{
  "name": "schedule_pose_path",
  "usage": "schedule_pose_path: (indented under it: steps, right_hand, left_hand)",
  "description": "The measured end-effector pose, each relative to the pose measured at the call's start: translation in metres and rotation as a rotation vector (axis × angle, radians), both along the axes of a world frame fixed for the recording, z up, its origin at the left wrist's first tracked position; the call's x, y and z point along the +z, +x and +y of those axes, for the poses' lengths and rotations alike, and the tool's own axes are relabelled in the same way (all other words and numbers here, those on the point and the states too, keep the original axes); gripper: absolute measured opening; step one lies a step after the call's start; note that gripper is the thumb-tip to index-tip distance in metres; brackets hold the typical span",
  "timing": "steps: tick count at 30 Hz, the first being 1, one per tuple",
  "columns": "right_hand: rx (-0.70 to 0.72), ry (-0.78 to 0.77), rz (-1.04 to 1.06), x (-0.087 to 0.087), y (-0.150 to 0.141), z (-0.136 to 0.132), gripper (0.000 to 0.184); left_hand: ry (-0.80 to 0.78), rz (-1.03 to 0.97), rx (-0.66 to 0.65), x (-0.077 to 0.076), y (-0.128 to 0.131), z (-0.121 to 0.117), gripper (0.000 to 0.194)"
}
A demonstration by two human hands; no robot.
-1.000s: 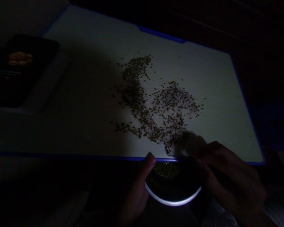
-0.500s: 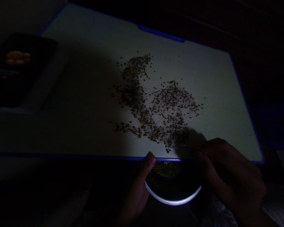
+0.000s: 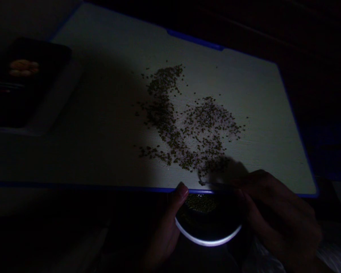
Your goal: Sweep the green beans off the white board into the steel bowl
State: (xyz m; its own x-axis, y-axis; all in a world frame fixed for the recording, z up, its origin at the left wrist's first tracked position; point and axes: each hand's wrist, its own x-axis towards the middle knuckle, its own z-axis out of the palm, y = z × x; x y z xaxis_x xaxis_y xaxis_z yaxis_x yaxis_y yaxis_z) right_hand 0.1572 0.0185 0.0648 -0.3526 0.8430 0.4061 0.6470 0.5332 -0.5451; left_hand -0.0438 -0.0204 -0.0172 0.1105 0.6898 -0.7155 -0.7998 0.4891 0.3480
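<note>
Small dark-green beans [image 3: 182, 151], which look like mung beans, lie spread in a curved patch on a pale, blue-edged board [image 3: 261, 94]. Just under the board's near edge is a bowl [image 3: 208, 242] with a bright rim, and more green beans [image 3: 201, 203] show inside it. My left hand [image 3: 170, 223] grips the bowl's left side, its thumb up against the board's edge. Over the board's near right part, my right hand [image 3: 278, 216] pinches a thin dark tool, too dim to name. The tool's tip is beside a few beans at the patch's near end.
A dark box [image 3: 31, 87] with a picture of round, golden food on it stands at the board's left. The blue handle strip [image 3: 194, 40] runs along the far edge. Lighting is very dim, and my hand's shadow falls over the nearest beans.
My right hand and the thin tool have moved slightly toward the board's near edge. The left hand stays on the bowl.
</note>
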Motion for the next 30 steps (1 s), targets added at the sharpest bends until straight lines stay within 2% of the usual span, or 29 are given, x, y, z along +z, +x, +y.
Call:
schedule_pose_path:
  steps: [6,13,17,23,30]
  right_hand:
    - [0.005,0.021,-0.003,0.001,-0.002,0.001,0.019]
    - [0.006,-0.004,0.011,0.0,-0.004,0.004,0.019]
    - [0.042,-0.006,0.046,-0.005,-0.005,0.0,0.02]
    - [0.038,0.016,0.036,-0.003,-0.006,-0.005,0.027]
    - [-0.011,0.006,0.018,0.001,-0.009,0.006,0.019]
  left_hand:
    - [-0.016,0.023,0.013,0.0,0.0,0.002,0.109]
    - [0.029,0.005,-0.004,-0.002,0.001,0.003,0.085]
    - [0.014,0.004,-0.046,0.0,0.0,0.003,0.081]
    - [0.019,0.041,-0.039,0.001,-0.001,0.002,0.096]
    - [0.004,0.041,-0.019,0.003,-0.002,0.004,0.112]
